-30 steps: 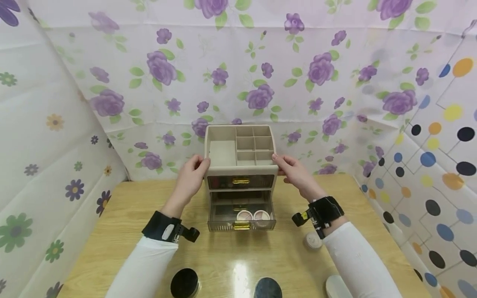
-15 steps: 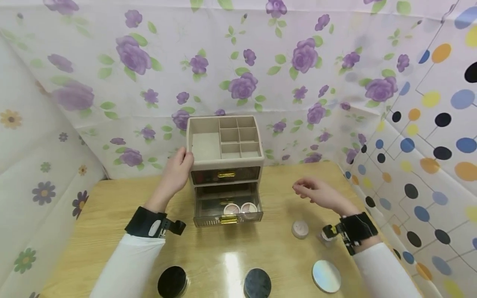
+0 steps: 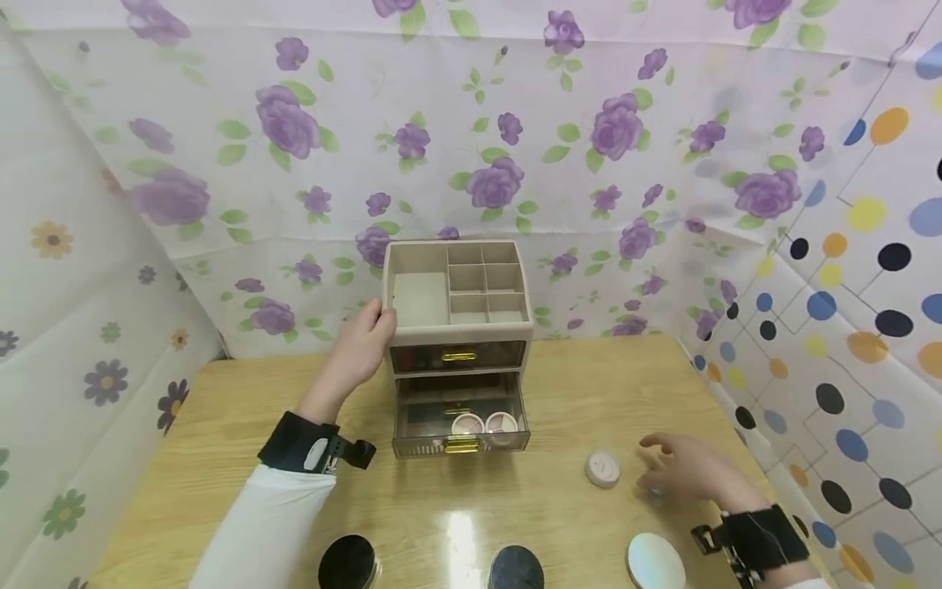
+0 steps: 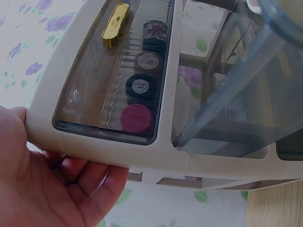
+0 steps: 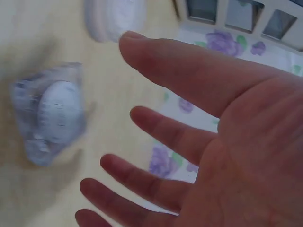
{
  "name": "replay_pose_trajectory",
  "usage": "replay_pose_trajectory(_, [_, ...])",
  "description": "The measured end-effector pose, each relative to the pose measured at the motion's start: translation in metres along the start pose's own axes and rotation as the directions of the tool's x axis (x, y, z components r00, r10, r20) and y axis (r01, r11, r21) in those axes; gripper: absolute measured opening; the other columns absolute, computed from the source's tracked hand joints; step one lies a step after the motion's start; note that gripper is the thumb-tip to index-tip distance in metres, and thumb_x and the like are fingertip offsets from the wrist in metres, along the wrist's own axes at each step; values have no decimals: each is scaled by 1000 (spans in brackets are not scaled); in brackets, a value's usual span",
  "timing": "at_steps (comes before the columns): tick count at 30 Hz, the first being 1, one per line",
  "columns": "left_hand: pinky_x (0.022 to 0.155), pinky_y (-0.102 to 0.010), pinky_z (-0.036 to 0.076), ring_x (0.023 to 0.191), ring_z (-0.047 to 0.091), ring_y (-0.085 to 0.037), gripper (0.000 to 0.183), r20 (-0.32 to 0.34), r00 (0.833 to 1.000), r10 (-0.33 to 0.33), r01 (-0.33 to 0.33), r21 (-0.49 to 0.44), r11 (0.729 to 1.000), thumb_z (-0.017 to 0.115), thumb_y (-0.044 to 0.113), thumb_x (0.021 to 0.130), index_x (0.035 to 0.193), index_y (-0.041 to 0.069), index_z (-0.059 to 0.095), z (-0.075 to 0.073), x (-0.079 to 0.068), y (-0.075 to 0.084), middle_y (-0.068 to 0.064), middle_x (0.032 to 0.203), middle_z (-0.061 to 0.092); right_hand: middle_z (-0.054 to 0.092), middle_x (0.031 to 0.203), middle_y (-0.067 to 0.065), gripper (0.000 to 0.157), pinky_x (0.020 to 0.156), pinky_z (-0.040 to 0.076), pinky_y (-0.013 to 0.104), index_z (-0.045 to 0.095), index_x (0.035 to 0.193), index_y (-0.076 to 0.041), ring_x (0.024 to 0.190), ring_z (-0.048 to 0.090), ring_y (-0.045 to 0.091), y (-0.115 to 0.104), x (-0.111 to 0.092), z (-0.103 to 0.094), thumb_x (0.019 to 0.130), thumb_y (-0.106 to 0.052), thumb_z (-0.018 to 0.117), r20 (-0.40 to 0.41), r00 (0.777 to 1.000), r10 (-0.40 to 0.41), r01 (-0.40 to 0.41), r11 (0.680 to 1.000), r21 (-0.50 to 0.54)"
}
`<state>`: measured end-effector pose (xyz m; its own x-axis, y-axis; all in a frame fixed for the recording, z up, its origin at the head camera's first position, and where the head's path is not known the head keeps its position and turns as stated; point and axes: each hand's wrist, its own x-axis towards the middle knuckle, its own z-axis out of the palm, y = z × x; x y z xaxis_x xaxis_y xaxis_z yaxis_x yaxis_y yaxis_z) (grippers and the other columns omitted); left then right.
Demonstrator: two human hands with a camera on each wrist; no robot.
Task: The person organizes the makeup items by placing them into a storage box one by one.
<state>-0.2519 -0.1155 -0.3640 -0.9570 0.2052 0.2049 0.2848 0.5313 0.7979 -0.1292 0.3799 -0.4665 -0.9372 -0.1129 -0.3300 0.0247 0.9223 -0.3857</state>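
Observation:
A cream cosmetics organizer (image 3: 491, 334) stands against the flowered cloth. My left hand (image 3: 361, 343) grips its upper left side, the thumb at the front corner and the fingers curled behind the side wall. Its lower drawer (image 3: 412, 446) is pulled out and holds two round compacts (image 3: 468, 424). Behind the closed upper drawer's clear front, the left wrist view shows several round pots, one with a pink lid (image 4: 136, 117). My right hand (image 3: 688, 470), fingers spread with nothing in them, hovers at a small clear faceted container (image 5: 59, 113) with a white round face.
A small pale round pot (image 3: 603, 469) lies left of the right hand. Closer to me are an iridescent white disc (image 3: 655, 562), a dark-lidded round jar (image 3: 517, 568) and a black-lidded one (image 3: 347, 563). Patterned cloth walls enclose the wooden table (image 3: 574, 393).
My right hand has left the organizer's right side and moved right and toward me, to the small clear container. The left hand keeps its grip on the organizer. The head view has shifted.

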Motion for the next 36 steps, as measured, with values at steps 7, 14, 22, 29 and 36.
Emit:
replay_pose_trajectory(7, [52, -35, 32, 57, 33, -27, 38, 7, 1000, 13, -13, -23, 1000, 27, 36, 109, 87, 6, 36, 3, 2, -3, -13, 73, 37, 60, 115, 21, 85, 78, 52, 56, 54, 137, -12, 97, 59, 32, 5, -13, 22, 68, -50, 86, 31, 995, 97, -97, 995, 2])
replay_pose_trajectory(14, [52, -34, 30, 56, 31, -25, 38, 4, 1000, 19, -19, -43, 999, 27, 35, 109, 86, 6, 35, 8, -1, -7, -11, 71, 35, 60, 110, 17, 74, 77, 52, 52, 55, 135, -11, 91, 58, 27, 16, -13, 39, 71, -32, 86, 22, 992, 122, -123, 992, 26])
replay_pose_trajectory(22, [52, -34, 31, 57, 33, -25, 36, -18, 1000, 20, -21, -33, 999, 28, 34, 109, 86, 7, 36, 1, 0, -4, -10, 72, 37, 63, 107, 20, 64, 77, 52, 55, 55, 130, -5, 91, 59, 30, 15, -5, 30, 74, -23, 78, 13, 994, 113, -113, 994, 7])
replay_pose_trajectory(29, [51, -34, 32, 56, 34, -25, 36, -16, 1000, 16, -16, -17, 1000, 27, 34, 108, 87, 7, 37, 0, 1, -4, -11, 72, 37, 63, 95, 10, 54, 62, 49, 38, 56, 131, -7, 78, 57, 22, 2, -6, 11, 83, -27, 75, -23, 999, 47, -44, 993, 110])
replay_pose_trajectory(36, [52, -36, 32, 58, 34, -27, 35, -14, 1000, 17, -17, -14, 1000, 28, 33, 108, 88, 7, 37, 1, 1, -5, -12, 74, 37, 57, 122, 18, 56, 72, 56, 40, 50, 139, -14, 98, 62, 26, -48, 3, -16, 88, -19, 73, -4, 992, -129, 122, 921, 370])
